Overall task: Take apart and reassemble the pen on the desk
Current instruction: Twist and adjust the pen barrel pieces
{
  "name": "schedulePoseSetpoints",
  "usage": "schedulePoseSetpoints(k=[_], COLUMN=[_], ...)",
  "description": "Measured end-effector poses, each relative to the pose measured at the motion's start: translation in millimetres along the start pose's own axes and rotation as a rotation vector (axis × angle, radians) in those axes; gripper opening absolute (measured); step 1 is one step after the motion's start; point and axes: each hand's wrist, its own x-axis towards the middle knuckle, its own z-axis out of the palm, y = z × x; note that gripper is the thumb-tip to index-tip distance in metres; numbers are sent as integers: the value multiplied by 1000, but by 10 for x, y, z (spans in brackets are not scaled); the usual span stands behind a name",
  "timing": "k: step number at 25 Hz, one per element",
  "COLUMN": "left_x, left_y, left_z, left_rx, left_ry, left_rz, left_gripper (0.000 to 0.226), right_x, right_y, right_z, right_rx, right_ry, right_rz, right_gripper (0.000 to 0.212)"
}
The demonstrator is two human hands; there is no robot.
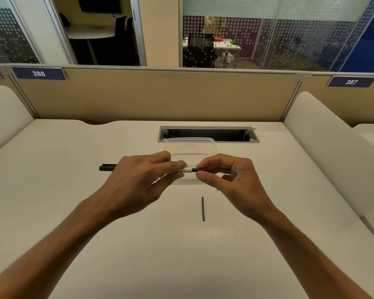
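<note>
I hold a pen level above the white desk (pixel 73 212). My left hand (pixel 136 180) is wrapped around the white pen barrel (pixel 187 170); most of the barrel is hidden in my fingers. The black cap end (pixel 107 167) sticks out to the left of that hand. My right hand (pixel 229 178) pinches the black tip section (pixel 195 170) at the barrel's right end between thumb and forefinger. A thin dark refill (pixel 203 208) lies loose on the desk, nearer me than both hands, pointing away from me.
A clear plastic container (pixel 190 145) stands just behind my hands. Behind it is an open cable slot (pixel 208 134) in the desk. A tan partition (pixel 160 96) closes the back; white side panels (pixel 333 152) flank the desk.
</note>
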Motion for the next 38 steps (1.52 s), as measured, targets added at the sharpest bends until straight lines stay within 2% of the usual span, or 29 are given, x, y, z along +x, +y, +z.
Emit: schedulePoseSetpoints(k=[7,11,18,23,27,32,38], left_x=[14,17,42,42,34,38,24], left_y=[-2,-4,-23,-22,-13,-5,-3], left_z=[23,27,-7,-5,8,14,39], left_rx=[15,5,-20,-31,-32,-22,-31], left_ry=[-5,-5,18,17,13,8,7], left_rz=[11,13,14,13,14,21,15], left_gripper=[28,28,26,27,28,27,27], right_x=[6,-1,1,-3,-10,-13,-3], right_y=[34,39,-59,-58,-27,24,11], right_z=[40,12,-56,-90,-53,-31,-62], right_rx=[-108,-78,-67,-113,-98,-88,-41], right_ry=[58,-15,8,20,38,11,-45], right_rz=[-22,-6,-92,-114,-53,-22,0], right_gripper=[43,32,9,14,19,38,24])
